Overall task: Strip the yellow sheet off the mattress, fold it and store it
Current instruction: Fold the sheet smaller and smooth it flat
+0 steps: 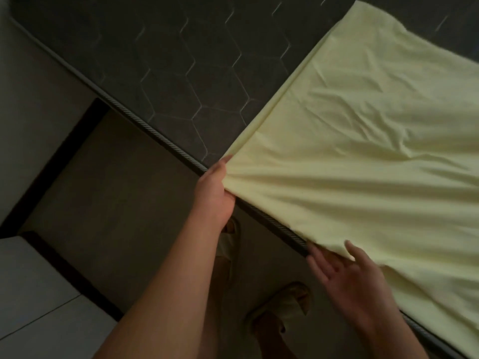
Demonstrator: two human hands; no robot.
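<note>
The left hand (213,189) is gripping the near corner of the yellow sheet (363,138), with the fingers curled into the cloth and the fabric bunching into folds that are fanning out from the grip. This corner is sitting right at the mattress edge. The right hand (347,278) is lying open further along the same edge, fingers spread and straight, with the thumb over the cloth and the fingertips touching the sheet's hem where it is hanging over the side; it is not closing on anything. The sheet is lying wrinkled across the right part of the mattress (168,60), with one long straight side running away from the left hand toward the far end. To the left of that side the mattress top is showing bare, dark grey and quilted in hexagons, with a ribbed cord (166,139) running along its rim. Below the hands, two feet in pale sandals (285,304) are standing on the dim floor (116,190) beside the bed.
</note>
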